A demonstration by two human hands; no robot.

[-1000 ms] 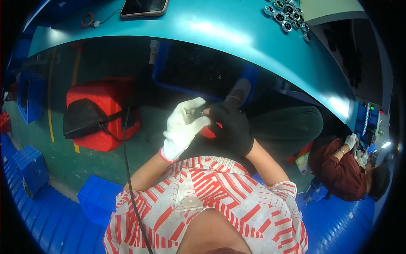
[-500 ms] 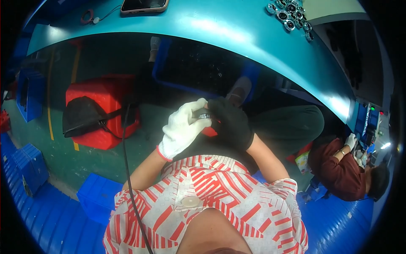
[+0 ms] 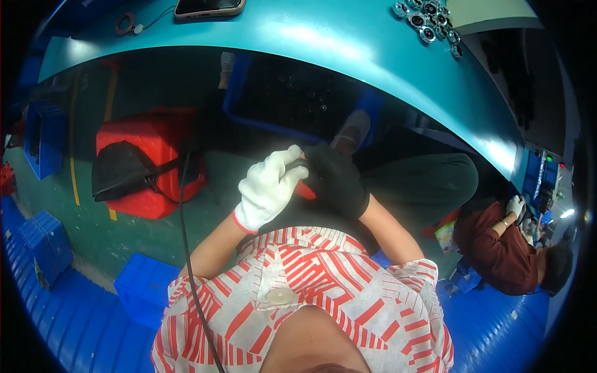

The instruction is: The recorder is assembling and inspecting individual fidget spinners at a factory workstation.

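Note:
My left hand (image 3: pixel 267 186) wears a white knitted glove with a red cuff edge. Its fingers are bent and pressed together against my right hand (image 3: pixel 339 181), which is in a black glove and curled closed. The two hands meet in front of my body, above my lap. Between them is a small silver metal part, seen half a second ago and now covered by the fingers; its exact kind does not show. On the teal table, far right, lies a cluster of round silver pieces (image 3: pixel 427 33) with dark centres.
A phone (image 3: pixel 208 7) and a pink ring on a cord (image 3: pixel 125 23) lie on the teal table (image 3: pixel 267 37). Under it stands a blue crate (image 3: pixel 298 133). At left, a black bag (image 3: pixel 123 171) rests on a red stool (image 3: pixel 124 133). A co-worker (image 3: pixel 504 248) sits at right.
My left fingers have closed over the silver part, which no longer shows. Both hands have shifted very slightly. The things on the table appear a little higher in view.

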